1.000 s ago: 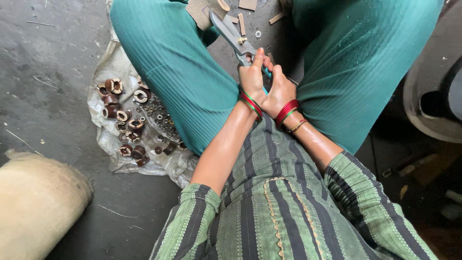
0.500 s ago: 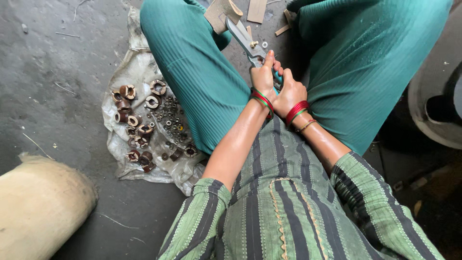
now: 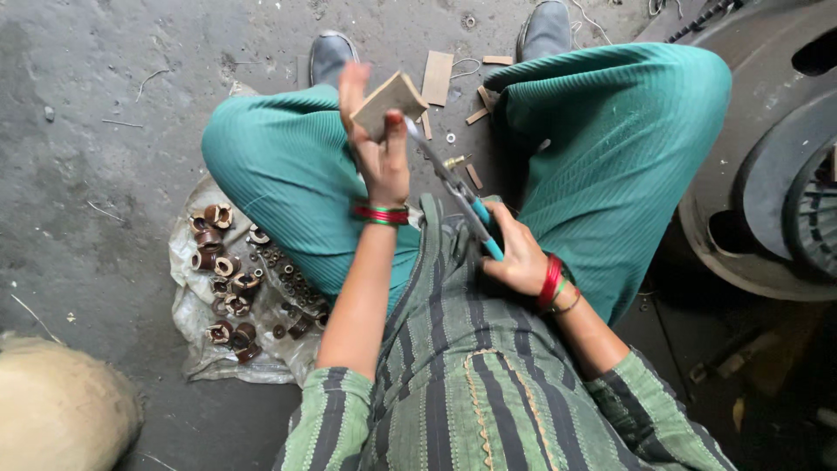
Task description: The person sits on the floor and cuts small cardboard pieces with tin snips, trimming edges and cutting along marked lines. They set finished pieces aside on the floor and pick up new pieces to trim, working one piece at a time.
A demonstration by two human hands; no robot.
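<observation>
Starting at the left edge, a rounded tan sack (image 3: 57,406) sits on the grey concrete floor (image 3: 105,131). Just right of it, a crumpled plastic sheet (image 3: 196,349) lies on the floor beside the person's left thigh and carries a scatter of brown cylindrical parts (image 3: 228,283), some showing pale inner rings, together with smaller dark pieces.

Above the left thigh, the left hand (image 3: 379,153) is raised. Its fingers are pressed onto a small flat piece of brown board (image 3: 390,100), with the thumb on the near face and the other fingers behind, so the board is pinched and tilted with one corner upward. Red and green bangles (image 3: 380,214) ring the left wrist.

Between the two hands runs a pair of scissors (image 3: 453,187) with long metal blades and teal handles. The blade tips reach the lower edge of the board; whether they actually bite into it cannot be told. The right hand (image 3: 516,257) is closed around the teal handles, low over the lap, with red bangles at its wrist.

On the floor between the knees lie several board offcuts (image 3: 438,77), thin strips and small metal washers. Two grey shoes (image 3: 330,54) show at the top. At the far right stands a large dark round machine part (image 3: 767,192).
</observation>
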